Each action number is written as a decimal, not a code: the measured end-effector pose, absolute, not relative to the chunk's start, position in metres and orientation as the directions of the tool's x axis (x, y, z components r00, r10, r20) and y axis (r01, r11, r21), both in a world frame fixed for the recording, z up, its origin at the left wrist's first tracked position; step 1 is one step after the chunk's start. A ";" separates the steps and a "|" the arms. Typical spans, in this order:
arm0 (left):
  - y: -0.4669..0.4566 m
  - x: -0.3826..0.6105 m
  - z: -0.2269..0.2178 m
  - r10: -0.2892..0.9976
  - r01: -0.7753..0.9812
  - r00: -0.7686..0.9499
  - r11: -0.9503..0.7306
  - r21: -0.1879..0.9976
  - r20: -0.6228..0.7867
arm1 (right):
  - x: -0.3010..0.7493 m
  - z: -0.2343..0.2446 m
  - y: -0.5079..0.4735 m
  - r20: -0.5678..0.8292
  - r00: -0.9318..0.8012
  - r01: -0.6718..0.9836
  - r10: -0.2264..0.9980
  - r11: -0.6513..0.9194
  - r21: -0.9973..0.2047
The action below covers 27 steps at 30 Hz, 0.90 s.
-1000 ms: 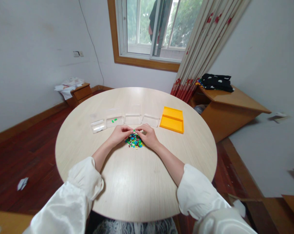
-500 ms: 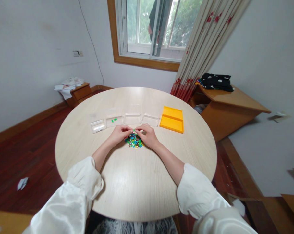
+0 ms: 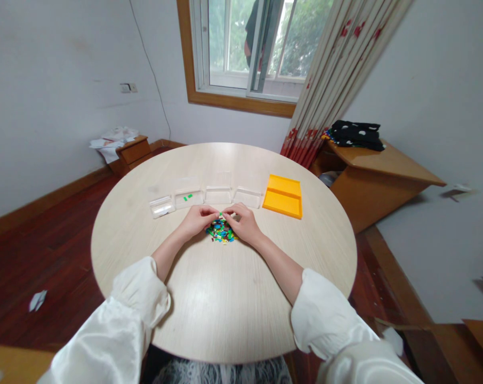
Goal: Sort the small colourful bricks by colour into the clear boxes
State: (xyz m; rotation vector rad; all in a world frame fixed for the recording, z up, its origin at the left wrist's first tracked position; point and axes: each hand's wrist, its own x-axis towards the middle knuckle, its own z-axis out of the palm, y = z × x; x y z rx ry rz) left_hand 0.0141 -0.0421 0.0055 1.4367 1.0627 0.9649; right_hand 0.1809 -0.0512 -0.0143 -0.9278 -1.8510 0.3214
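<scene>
Over a heap of small multicoloured building bricks (image 3: 220, 230), my two hands meet fingertip to fingertip. Between them shows a tiny green brick (image 3: 221, 214). My left hand (image 3: 197, 220) pinches it from the left with thumb and fingers. From the other side my right hand (image 3: 242, 221) is closed in a pinch on the same brick. Just beyond the hands, a clear plastic box (image 3: 179, 202) holds two green bricks (image 3: 187, 197).
More clear boxes with raised lids, such as one box (image 3: 218, 197) and another (image 3: 247, 199), line the round table (image 3: 221, 309). At the row's left end is a smaller clear box (image 3: 161, 207). An open yellow case (image 3: 282, 196) lies at its right end.
Almost nothing differs. Both hands stay over the heap with the green brick between their fingertips; the view has shifted very slightly.
</scene>
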 end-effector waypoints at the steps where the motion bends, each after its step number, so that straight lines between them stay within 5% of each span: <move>1: -0.042 0.014 0.005 0.961 0.109 0.277 -0.048 0.993 0.016 | 0.181 -0.014 -0.051 0.660 -0.206 0.455 0.722 0.668 -0.589; 17: -0.042 0.013 0.004 0.963 0.051 0.266 -0.063 0.997 0.048 | 0.182 -0.013 -0.052 0.631 -0.204 0.470 0.749 0.640 -0.608; 27: -0.028 0.003 0.006 0.985 -0.184 -0.169 -0.059 0.981 0.028 | 0.180 -0.015 -0.050 0.645 -0.194 0.454 0.739 0.651 -0.609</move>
